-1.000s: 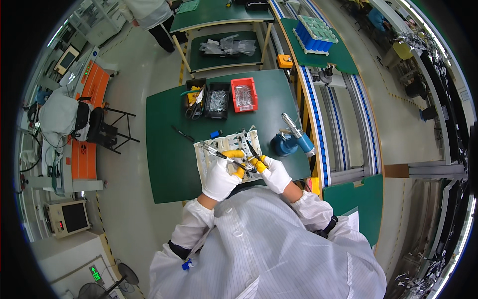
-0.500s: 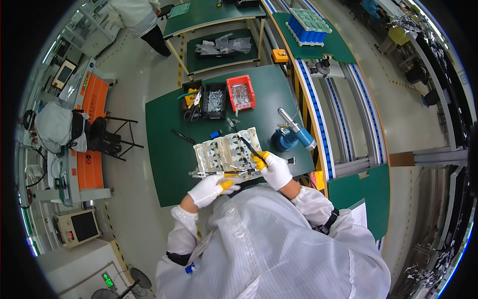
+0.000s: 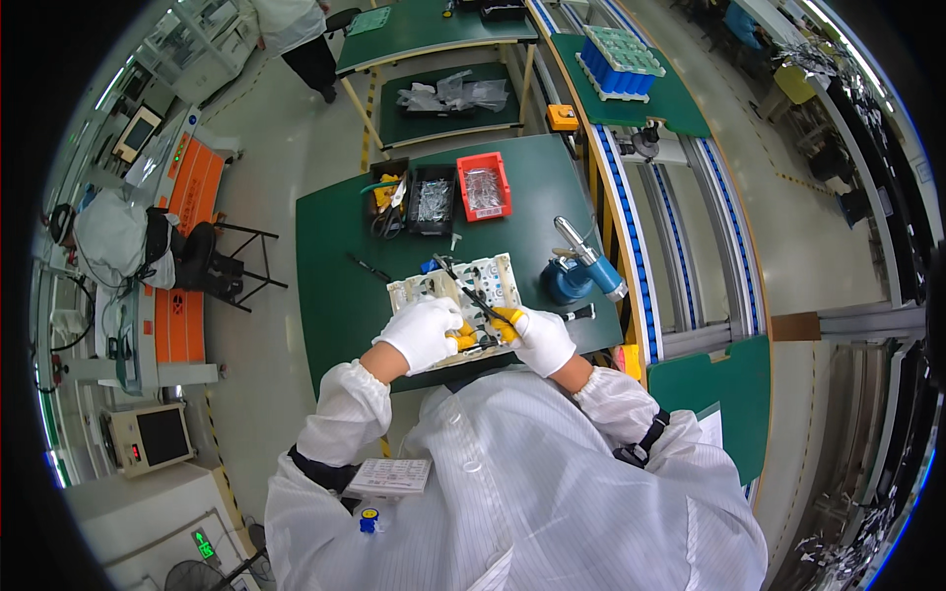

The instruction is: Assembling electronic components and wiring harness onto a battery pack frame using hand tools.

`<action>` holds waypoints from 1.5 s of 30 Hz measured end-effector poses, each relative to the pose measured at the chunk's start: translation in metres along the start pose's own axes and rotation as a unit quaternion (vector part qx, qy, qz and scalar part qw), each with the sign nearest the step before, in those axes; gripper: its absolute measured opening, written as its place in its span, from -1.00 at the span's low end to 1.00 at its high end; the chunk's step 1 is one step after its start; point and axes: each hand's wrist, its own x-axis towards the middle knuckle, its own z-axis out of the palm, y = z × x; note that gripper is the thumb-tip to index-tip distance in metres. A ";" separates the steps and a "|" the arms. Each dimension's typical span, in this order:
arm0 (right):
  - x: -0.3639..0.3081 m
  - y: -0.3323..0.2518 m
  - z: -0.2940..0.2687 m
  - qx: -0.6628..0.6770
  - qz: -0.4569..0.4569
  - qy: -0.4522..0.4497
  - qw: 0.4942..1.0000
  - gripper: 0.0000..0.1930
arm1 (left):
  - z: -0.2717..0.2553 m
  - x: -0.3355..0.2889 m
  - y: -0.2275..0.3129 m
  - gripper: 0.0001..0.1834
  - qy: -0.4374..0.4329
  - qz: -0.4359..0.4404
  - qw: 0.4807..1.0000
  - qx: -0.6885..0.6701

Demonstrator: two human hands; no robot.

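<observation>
A thin black cable (image 3: 471, 293) runs slantwise over a cream-white moulded block (image 3: 505, 279) with dark and metallic spots on its top. My right hand (image 3: 542, 341), in a white glove with yellow fingertips, is closed around this cable at the block's right edge. A black end piece (image 3: 579, 313) sticks out to the right of that hand. My left hand (image 3: 424, 333), gloved alike, lies over the block's left front. Its yellow fingertips are pressed together close to the right hand's fingers; what they pinch is hidden.
Beyond the block stand a red bin (image 3: 483, 185) and a black bin (image 3: 432, 200) of small metal parts, beside scissors (image 3: 390, 212). A blue and silver power tool (image 3: 583, 264) sits right on the green table (image 3: 340, 325). A conveyor (image 3: 631, 246) runs alongside; a person (image 3: 296, 34) stands far left.
My left hand has moved up and right onto the block, its fingers now drawn together. The cable's far end has swung left and toward me. My right hand keeps its hold.
</observation>
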 end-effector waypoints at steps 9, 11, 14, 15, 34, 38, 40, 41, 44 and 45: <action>-0.002 0.017 -0.008 -0.014 -0.036 -0.026 0.999 -0.75 | -0.022 0.015 0.001 -0.69 -0.085 -0.119 0.971 -0.191; -0.002 0.019 -0.008 -0.005 -0.012 -0.042 0.999 -0.74 | -0.017 0.015 0.002 -0.70 -0.020 -0.115 0.975 -0.189; -0.001 0.015 -0.013 -0.044 -0.084 -0.049 0.994 -0.74 | -0.016 0.016 -0.014 -0.72 -0.081 -0.080 0.976 -0.187; 0.000 0.013 -0.013 -0.015 -0.086 -0.036 0.996 -0.75 | -0.011 0.013 -0.022 -0.72 -0.078 -0.083 0.976 -0.188; 0.011 0.049 0.018 0.412 0.330 0.065 0.847 -0.77 | 0.073 -0.004 -0.003 -0.77 0.248 -0.149 0.843 -0.454; 0.007 0.066 0.050 0.277 0.298 0.086 0.910 -0.75 | 0.110 -0.007 -0.007 -0.78 0.250 -0.174 0.869 -0.390; 0.005 0.061 0.047 0.174 0.275 0.082 0.942 -0.71 | 0.122 -0.011 -0.010 -0.78 0.262 -0.174 0.864 -0.393; 0.004 0.060 0.044 0.173 0.277 0.079 0.942 -0.71 | 0.120 -0.011 -0.008 -0.76 0.269 -0.164 0.863 -0.395; 0.002 0.059 0.039 0.121 0.294 0.073 0.945 -0.70 | 0.115 -0.010 -0.004 -0.73 0.243 -0.160 0.904 -0.313; 0.001 0.061 0.038 0.112 0.292 0.085 0.946 -0.69 | 0.116 -0.009 -0.003 -0.73 0.243 -0.160 0.904 -0.314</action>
